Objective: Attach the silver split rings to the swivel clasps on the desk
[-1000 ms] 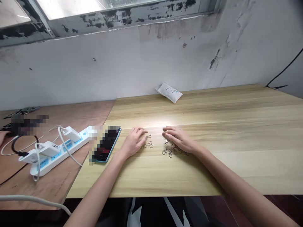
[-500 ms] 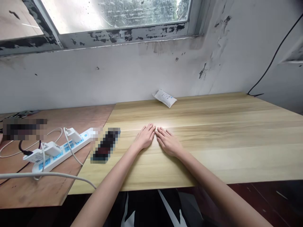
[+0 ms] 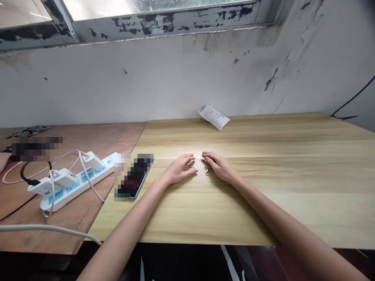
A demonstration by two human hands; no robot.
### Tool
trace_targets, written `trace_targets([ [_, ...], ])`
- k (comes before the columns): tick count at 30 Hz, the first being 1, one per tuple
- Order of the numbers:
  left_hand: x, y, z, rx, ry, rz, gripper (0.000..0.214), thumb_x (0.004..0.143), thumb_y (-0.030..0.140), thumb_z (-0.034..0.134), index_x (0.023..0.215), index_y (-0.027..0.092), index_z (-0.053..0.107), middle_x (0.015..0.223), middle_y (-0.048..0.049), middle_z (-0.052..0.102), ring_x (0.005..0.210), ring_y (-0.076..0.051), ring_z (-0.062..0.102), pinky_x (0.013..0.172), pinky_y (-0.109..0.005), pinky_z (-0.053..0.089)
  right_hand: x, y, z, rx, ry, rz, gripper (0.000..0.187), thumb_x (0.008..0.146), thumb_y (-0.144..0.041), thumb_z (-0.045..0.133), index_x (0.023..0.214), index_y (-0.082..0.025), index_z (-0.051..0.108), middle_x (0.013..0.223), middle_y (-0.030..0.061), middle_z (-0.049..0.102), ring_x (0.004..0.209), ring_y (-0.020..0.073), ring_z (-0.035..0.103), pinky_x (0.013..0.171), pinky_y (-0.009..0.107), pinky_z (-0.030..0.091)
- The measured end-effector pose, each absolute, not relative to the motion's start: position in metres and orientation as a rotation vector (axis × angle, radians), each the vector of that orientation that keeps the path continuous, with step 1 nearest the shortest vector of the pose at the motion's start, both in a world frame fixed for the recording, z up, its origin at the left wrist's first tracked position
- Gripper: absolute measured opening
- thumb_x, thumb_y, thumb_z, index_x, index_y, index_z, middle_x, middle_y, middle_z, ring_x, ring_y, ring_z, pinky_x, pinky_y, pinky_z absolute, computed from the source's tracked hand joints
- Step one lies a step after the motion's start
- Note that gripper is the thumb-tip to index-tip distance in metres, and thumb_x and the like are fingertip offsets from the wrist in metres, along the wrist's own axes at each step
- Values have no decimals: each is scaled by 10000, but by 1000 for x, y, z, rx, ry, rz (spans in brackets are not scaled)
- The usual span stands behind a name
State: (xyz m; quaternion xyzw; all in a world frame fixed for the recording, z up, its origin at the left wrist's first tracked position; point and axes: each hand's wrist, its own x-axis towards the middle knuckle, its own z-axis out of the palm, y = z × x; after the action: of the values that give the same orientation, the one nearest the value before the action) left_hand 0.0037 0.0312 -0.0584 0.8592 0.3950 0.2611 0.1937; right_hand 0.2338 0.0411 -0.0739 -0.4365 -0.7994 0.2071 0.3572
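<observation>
My left hand (image 3: 179, 170) lies palm down on the pale wooden table (image 3: 263, 203), its fingertips against a small cluster of metal split rings (image 3: 189, 165). My right hand (image 3: 219, 167) rests palm down just to the right, touching a small heap of metal swivel clasps (image 3: 206, 167). Only a narrow gap separates the two hands. Part of the metal pieces may be hidden under my fingers. Neither hand visibly grips anything.
A phone (image 3: 134, 177), partly blurred out, lies left of my left hand. A white power strip (image 3: 73, 185) with plugged-in chargers and cables sits on the adjoining brown board (image 3: 96, 134). A white packet (image 3: 213, 117) lies against the wall.
The rings and clasps, spread out a second ago and unseen under my hands half a second ago, now sit in two tight clusters between my hands. My hands have drawn slightly apart.
</observation>
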Motion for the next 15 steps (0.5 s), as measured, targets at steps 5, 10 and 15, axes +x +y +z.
trace_targets([
  [5,-2,31,-58,2425,1120,770,202,902,305,581,1057,213,672,1272,-90,612,1215,-214,555,1053,-372,436,238,42,-70,-1040,-2210,398,242,924,-281,501,1016,-189,704,1193,118,661,1131,257,605,973,409,482],
  [10,1,37,-56,2543,1088,790,165,936,275,537,978,226,689,1168,-57,653,1129,-196,586,981,-349,471,234,47,-59,-1046,-2372,131,229,941,-217,482,906,-202,709,1053,86,703,949,232,647,774,346,516],
  [15,5,37,-48,2598,1107,725,144,910,294,581,962,201,678,1128,-59,653,1059,-196,593,938,-335,472,226,51,-50,-1059,-2456,-23,201,939,-175,479,851,-180,660,913,83,683,816,208,611,706,328,470],
])
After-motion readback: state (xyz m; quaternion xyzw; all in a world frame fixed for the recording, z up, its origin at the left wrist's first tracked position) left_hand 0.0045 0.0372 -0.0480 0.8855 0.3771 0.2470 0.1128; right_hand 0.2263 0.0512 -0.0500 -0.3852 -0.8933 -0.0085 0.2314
